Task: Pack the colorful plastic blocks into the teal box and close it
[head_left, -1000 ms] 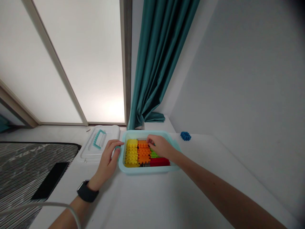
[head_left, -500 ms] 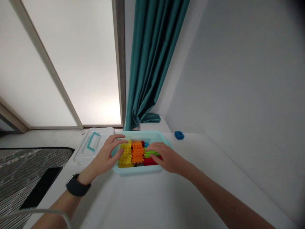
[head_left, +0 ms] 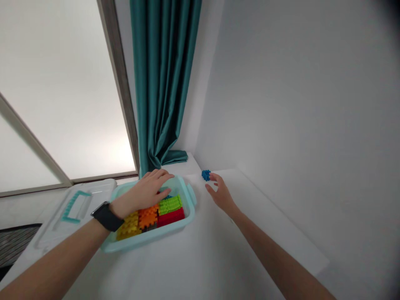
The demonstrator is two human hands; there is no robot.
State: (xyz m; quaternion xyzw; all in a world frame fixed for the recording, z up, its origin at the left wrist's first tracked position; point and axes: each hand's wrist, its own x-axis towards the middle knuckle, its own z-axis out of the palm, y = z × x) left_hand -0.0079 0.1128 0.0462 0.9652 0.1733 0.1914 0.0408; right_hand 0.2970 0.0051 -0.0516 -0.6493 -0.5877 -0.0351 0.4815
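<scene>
A light blue tray (head_left: 189, 196) on the white table holds yellow, orange, green and red toothed blocks (head_left: 168, 205). My left hand (head_left: 144, 192), with a black watch on the wrist, lies flat over the far part of the tray, fingers stretched out across the blocks. My right hand (head_left: 220, 192) reaches out to the right of the tray, fingers apart, its fingertips at a single blue block (head_left: 205, 175) lying on the table near the wall. I cannot tell whether the fingers touch it.
A clear lid with a teal handle (head_left: 72, 205) lies left of the tray. A teal curtain (head_left: 162, 79) hangs behind, beside a bright window. The white wall runs close along the table's right side.
My right hand left the tray and moved right to the blue block. My left hand slid from the tray's left rim onto the blocks. The view swung to the right.
</scene>
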